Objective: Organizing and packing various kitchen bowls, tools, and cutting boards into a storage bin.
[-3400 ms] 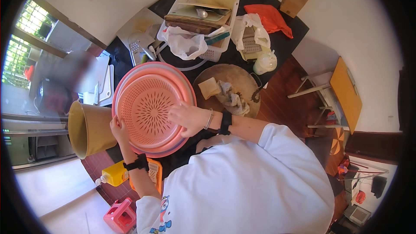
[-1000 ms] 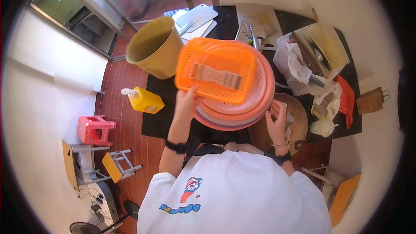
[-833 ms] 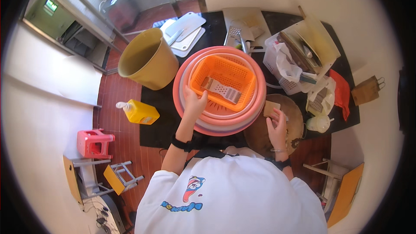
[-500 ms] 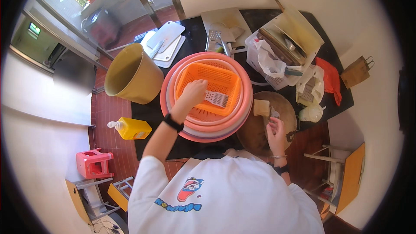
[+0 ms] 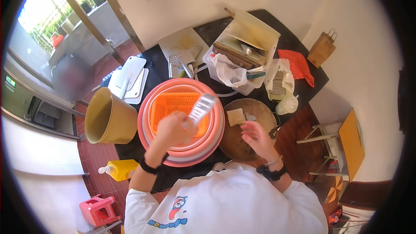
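My left hand is closed round the end of a flat metal grater, holding it tilted up over an orange basket. That basket sits in a stack of round pink and white basins. My right hand hovers over a round brown board, its fingers loosely bent and apart, with nothing visible in them. On the board just beyond it lie a pale square sponge-like piece and a small whitish scrap, too small to make out.
A tan bucket and a yellow pump bottle stand left of the basins. White cutting boards lie behind. A white crate of boards and bags stands at the back, with a lidded cup to its right.
My left hand has lifted the grater up out of the orange basket. My right hand's fingers have spread apart over the board. The whole view has turned, shifting the table things leftward.
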Action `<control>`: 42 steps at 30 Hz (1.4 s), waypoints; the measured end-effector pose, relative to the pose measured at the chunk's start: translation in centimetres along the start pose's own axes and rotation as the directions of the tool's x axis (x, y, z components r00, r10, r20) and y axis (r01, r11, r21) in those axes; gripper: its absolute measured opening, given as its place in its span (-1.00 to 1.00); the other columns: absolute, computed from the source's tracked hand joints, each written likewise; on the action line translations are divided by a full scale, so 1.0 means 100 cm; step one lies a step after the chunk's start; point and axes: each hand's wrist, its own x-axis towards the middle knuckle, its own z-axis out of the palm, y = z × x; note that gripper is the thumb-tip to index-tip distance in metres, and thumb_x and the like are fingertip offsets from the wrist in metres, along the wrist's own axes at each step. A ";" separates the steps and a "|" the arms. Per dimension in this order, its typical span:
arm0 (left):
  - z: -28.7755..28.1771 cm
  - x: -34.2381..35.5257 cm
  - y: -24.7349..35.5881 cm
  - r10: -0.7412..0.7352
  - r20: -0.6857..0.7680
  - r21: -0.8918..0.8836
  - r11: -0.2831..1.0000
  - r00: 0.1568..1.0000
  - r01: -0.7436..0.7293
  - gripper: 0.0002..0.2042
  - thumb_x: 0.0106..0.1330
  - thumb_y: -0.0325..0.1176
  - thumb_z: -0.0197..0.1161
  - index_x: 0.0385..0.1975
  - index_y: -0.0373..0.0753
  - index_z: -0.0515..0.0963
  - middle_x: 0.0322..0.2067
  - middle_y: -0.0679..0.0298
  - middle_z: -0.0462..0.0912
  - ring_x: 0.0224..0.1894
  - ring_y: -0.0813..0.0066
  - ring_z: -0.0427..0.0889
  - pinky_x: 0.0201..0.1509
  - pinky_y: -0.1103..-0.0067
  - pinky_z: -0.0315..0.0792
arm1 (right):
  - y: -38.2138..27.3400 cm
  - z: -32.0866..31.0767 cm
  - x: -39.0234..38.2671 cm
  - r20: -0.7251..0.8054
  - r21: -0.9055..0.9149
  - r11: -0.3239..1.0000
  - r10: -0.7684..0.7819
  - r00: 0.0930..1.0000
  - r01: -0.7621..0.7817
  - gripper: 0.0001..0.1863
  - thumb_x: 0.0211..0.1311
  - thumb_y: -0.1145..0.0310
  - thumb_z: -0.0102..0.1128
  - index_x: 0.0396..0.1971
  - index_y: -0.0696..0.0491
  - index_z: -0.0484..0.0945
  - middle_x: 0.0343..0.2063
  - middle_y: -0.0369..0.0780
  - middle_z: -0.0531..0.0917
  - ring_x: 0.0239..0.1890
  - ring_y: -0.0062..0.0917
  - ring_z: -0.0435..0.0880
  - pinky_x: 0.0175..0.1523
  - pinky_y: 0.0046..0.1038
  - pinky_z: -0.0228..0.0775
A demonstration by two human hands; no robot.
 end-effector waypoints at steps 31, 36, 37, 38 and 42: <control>0.117 -0.099 -0.154 -0.773 -0.132 -0.662 0.535 0.621 0.525 -0.01 0.02 0.03 0.30 0.10 -0.71 -0.13 0.10 -0.33 0.13 0.20 0.05 0.19 0.22 0.47 0.12 | 0.051 0.071 0.102 -0.072 0.001 0.998 -0.055 0.996 0.055 -0.48 0.05 0.40 0.21 0.01 0.23 0.28 -0.05 -0.09 0.44 -0.02 -0.52 0.44 0.02 -0.52 0.32; 0.148 -0.089 -0.217 -0.839 0.040 -0.966 0.107 0.543 0.236 -0.23 0.14 0.12 0.12 0.07 -0.46 0.06 -0.01 -0.05 0.31 0.02 0.25 0.36 0.07 0.42 0.30 | 0.054 0.080 0.106 -0.092 -0.079 0.985 -0.159 0.983 0.152 -0.77 0.03 0.43 0.21 -0.31 0.21 0.48 -0.46 -0.20 0.61 -0.40 -0.57 0.59 -0.28 -0.54 0.44; 0.139 -0.088 -0.201 -0.861 0.031 -0.955 0.125 0.508 0.269 -0.15 0.10 0.17 0.13 0.11 -0.50 0.02 0.05 -0.11 0.25 0.07 0.20 0.32 0.12 0.41 0.26 | 0.044 0.085 0.103 -0.119 -0.023 0.994 -0.105 0.987 0.103 -0.82 0.05 0.48 0.17 -0.33 0.21 0.48 -0.50 -0.20 0.61 -0.44 -0.57 0.60 -0.33 -0.55 0.44; 0.128 -0.086 -0.183 -0.896 0.011 -0.895 0.190 0.445 0.405 0.00 0.03 0.22 0.15 0.17 -0.55 -0.11 0.12 -0.20 0.15 0.16 0.10 0.23 0.20 0.38 0.16 | 0.061 0.090 0.105 -0.153 0.078 0.991 -0.092 0.984 0.105 -0.86 0.06 0.50 0.14 -0.36 0.21 0.48 -0.52 -0.21 0.60 -0.48 -0.58 0.60 -0.38 -0.58 0.44; 0.112 -0.080 -0.142 -0.899 -0.071 -0.620 0.379 0.431 0.688 0.20 -0.13 0.24 0.27 0.19 -0.58 -0.33 0.17 -0.36 -0.02 0.26 -0.09 0.05 0.28 0.34 0.04 | 0.049 0.102 0.096 -0.228 0.176 0.975 -0.095 0.969 0.137 -0.90 0.10 0.54 0.09 -0.37 0.22 0.44 -0.48 -0.23 0.59 -0.46 -0.59 0.64 -0.38 -0.60 0.44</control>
